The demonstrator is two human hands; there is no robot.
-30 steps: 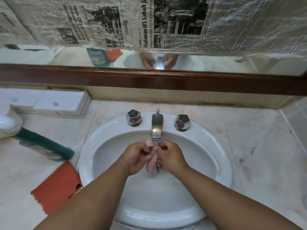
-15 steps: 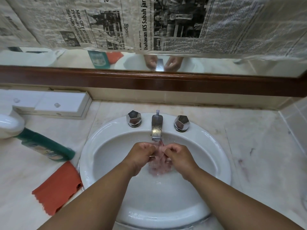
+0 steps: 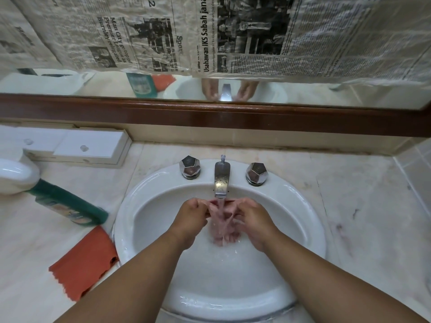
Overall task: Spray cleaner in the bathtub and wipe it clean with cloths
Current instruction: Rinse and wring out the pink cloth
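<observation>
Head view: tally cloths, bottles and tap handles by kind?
Cloths: 2, pink cloth, orange cloth
Bottles: 1, green bottle
Tap handles: 2, left tap handle, right tap handle
Total: 5

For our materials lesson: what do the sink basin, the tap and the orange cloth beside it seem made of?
Sink basin: likely glazed ceramic, glossy white with bright highlights.
Tap: chromed metal, by its mirror-like sheen.
Orange cloth: thin matte fabric, possibly synthetic; limp, with a zigzag-cut edge.
</observation>
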